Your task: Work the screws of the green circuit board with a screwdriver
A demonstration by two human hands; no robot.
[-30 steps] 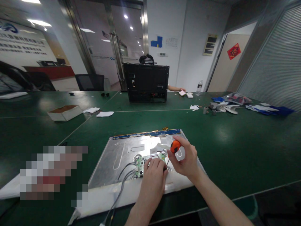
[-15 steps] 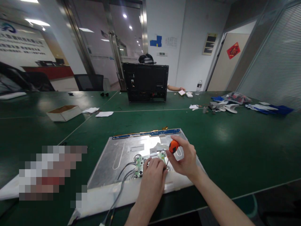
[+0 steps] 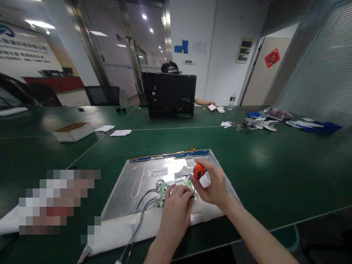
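Note:
An orange-and-black screwdriver (image 3: 198,171) is pinched by its handle in my right hand (image 3: 216,185). It stands slightly tilted, its thin shaft running down to the right end of a green circuit board (image 3: 161,194). My left hand (image 3: 178,205) lies over that board with bent fingers close together. Its thumb and index finger meet near the screwdriver's tip, and what they hold, if anything, is hidden. Under both hands is a silvery display panel (image 3: 132,183), flat on the table, with a narrow blue circuit strip (image 3: 170,156) along its far edge. Dark cables (image 3: 145,209) leave the board's left side.
The green table (image 3: 264,176) bears a white open box (image 3: 73,136) and paper sheets (image 3: 121,132) at left. A black monitor-like unit (image 3: 170,95) stands opposite, with another person's hand (image 3: 210,103) beside it. A bottle (image 3: 231,101) and plastic bags (image 3: 276,113) are at far right.
The screwdriver handle has shifted slightly left with my right hand. My left hand stays over the board, and the whole view has moved a little.

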